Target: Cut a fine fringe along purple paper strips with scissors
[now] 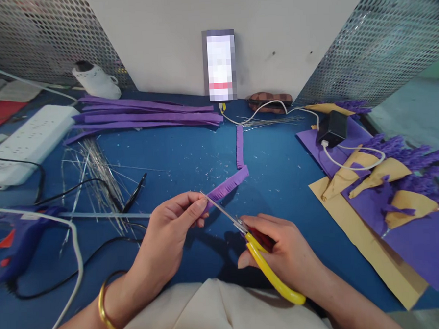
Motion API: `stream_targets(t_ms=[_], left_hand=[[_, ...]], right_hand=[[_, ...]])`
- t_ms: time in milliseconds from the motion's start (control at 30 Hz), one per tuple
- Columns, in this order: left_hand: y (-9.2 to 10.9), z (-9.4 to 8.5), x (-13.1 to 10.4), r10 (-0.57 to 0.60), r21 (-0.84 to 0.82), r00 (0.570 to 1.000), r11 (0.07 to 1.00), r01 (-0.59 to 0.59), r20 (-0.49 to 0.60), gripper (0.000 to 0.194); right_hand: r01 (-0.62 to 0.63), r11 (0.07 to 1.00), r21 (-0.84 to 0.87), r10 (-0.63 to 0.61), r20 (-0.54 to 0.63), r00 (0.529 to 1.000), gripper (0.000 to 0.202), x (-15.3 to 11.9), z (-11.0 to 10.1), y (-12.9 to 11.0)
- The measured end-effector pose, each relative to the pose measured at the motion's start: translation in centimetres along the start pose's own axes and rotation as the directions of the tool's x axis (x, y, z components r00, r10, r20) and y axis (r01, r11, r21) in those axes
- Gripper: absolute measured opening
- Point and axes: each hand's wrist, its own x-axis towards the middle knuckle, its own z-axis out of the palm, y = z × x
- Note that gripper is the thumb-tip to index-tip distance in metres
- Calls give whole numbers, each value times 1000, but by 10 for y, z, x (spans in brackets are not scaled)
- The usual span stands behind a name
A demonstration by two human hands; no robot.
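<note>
In the head view, my left hand [178, 218] pinches the near end of a fringed purple paper strip [228, 186] between thumb and fingers. The strip slants up to the right over the table, and a further narrow length [239, 146] stands beyond its far end. Yellow-handled pliers [271, 270] are in my right hand [282, 244], closed around the handles; a bit of red shows beneath the fingers. From the jaws a thin, straight metal piece [224, 208], resembling a wire, runs to my left fingertips. The fingers hide where it meets the paper.
Purple strips [147, 116] lie at the back left, near a white power strip [34, 140]. Loose wires [100, 168] and a blue glue gun [24, 238] with cords occupy the left. Paper-wrapped purple flowers [396, 175] and a black adapter [332, 128] are right. A phone [220, 66] stands behind.
</note>
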Motion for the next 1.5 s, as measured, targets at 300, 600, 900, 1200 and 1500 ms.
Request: stream_targets(t_ms=[300,600,900,1200,1500], left_hand=[[2,0,1,-49,-63,998,997,51,32,15],[4,0,0,-79,-76,997,994,80,16,17],[4,1,1,-57,-4,998,998,56,-29,14],[3,1,0,-13,-37,1000,999,12,-14,12],[2,1,0,-14,-17,1000,1000,14,10,14]], right_hand=[[-65,926,372,18,127,992,35,3,0,3],[-113,903,414,60,140,988,33,3,-1,1],[-20,999,44,19,20,1000,36,2,-4,-2],[-4,998,-65,1,-38,999,45,-1,-2,-2],[19,998,-61,-22,-52,998,45,-2,1,-1]])
